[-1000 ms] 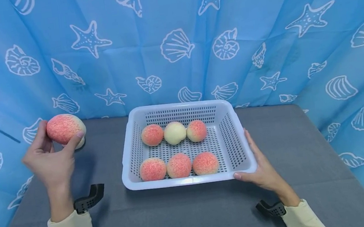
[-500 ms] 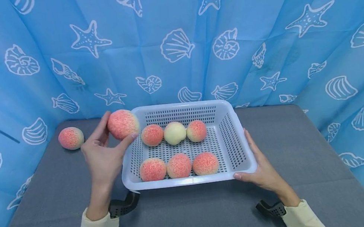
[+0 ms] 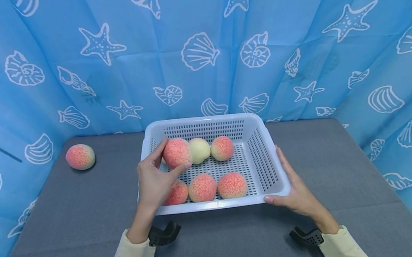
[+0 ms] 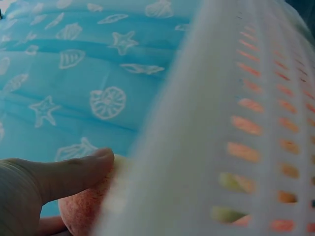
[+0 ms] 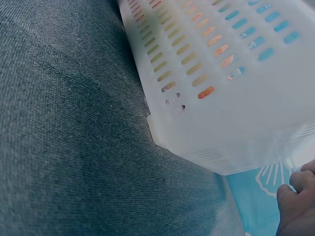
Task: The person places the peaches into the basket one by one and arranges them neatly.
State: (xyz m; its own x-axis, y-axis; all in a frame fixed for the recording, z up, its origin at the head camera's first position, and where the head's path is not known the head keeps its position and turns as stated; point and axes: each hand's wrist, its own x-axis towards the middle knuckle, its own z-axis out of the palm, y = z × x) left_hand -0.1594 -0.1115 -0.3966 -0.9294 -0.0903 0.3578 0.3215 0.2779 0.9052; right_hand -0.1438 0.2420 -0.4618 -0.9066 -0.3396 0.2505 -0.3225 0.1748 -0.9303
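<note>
My left hand (image 3: 156, 183) holds a red-and-cream peach (image 3: 176, 152) between thumb and fingers, above the left part of a white plastic basket (image 3: 218, 204). In the left wrist view the thumb presses the peach (image 4: 83, 211), partly hidden by the blurred basket wall (image 4: 189, 118). My right hand (image 3: 299, 196) grips the basket's front right corner, thumb at the front rim and fingers along the right side. Inside, a front row has three red peaches (image 3: 232, 185). A pale peach (image 3: 199, 150) and a red one (image 3: 222, 148) lie behind; the held peach mostly hides another.
Another peach (image 3: 80, 156) lies on the grey tablecloth (image 3: 242, 243) at the far left. A blue curtain (image 3: 164, 31) with shell and starfish prints hangs behind and beside the table. Each wrist wears a black bracket (image 3: 164, 234).
My left hand has carried the peach rightward from the table's far left to over the basket. The peach left on the table has come into full view. The right hand has stayed put.
</note>
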